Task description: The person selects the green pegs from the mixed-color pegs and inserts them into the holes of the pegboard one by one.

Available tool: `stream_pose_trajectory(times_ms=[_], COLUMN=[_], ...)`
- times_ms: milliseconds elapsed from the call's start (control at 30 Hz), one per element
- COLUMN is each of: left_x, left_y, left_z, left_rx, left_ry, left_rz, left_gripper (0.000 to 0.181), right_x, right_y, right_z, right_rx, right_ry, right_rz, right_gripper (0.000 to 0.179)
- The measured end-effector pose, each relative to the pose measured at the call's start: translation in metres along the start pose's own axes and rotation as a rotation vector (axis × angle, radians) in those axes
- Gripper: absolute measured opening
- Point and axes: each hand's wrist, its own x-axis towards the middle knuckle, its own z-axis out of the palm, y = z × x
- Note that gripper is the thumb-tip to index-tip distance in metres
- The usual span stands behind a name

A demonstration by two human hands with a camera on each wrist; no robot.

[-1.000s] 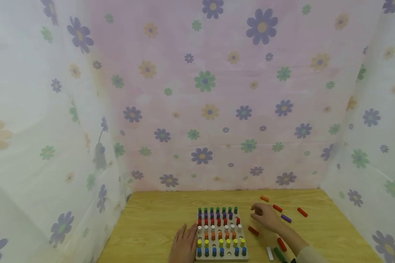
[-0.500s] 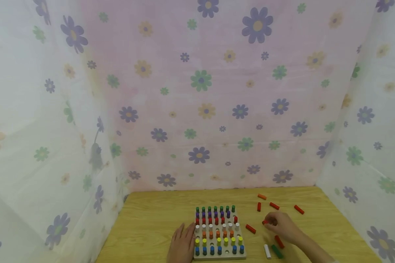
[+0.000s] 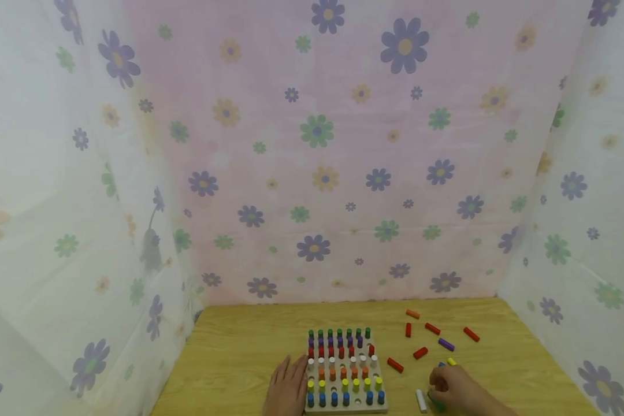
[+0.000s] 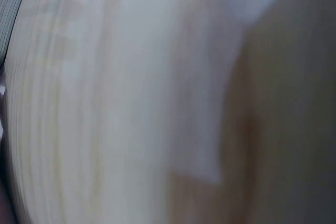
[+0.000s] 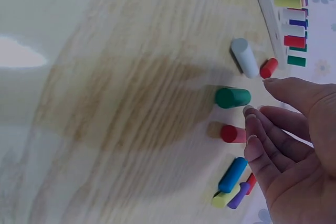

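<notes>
My left hand [image 3: 286, 386] lies flat at the left edge of a wooden pegboard [image 3: 345, 409], fingers straight. Rows of green, purple, red, white, orange, yellow and blue pegs stand upright in the board. To its right, my right hand [image 3: 455, 390] hovers at a green peg [image 5: 233, 98], partly hidden in the head view. The thumb and the loosely bent fingers are apart, with nothing seen pinched between them. A white peg [image 3: 421, 401] lies close by. Beyond the fingers in the right wrist view are a red peg [image 5: 232, 134] and a blue peg [image 5: 232, 174].
Several loose pegs lie farther back on the wooden table [image 3: 239, 346], among them an orange peg [image 3: 412, 314], a purple peg [image 3: 446, 344] and a yellow peg [image 3: 451, 361]. Flower-patterned cloth [image 3: 270, 231] hangs behind and at both sides. The left wrist view is blurred.
The red peg pinched by my right hand half a second ago now lies on the table. That hand has moved nearer me, to the green peg. The left hand stays beside the board.
</notes>
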Motion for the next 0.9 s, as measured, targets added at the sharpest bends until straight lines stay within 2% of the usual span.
stream_pose_trajectory(times_ms=[167,367,600,733,900], left_x=[0.0,0.0,0.001,0.001,0.001], left_y=[-0.001,-0.001,0.0,0.0,0.0], left_z=[0.0,0.001,0.0,0.0,-0.001], left_rx=[-0.011,-0.004,-0.019,-0.019,-0.019], left_ry=[0.003,-0.003,-0.016,-0.018,-0.029], left_rz=[-0.004,-0.005,-0.011,-0.008,-0.009], left_gripper=[0.044,0.044,0.044,0.044,0.045], right_x=[0.013,0.011,0.01,0.012,0.011], right_y=[0.083,0.078,0.063,0.065,0.061], right_z=[0.014,0.017,0.021,0.023,0.024], right_rx=[-0.02,0.046,0.046,0.056,0.016], right_ry=[-0.048,-0.081,-0.088,-0.087,-0.09], right_rz=[-0.005,0.06,0.184,0.2,0.177], right_gripper=[0.013,0.018,0.021,0.02,0.017])
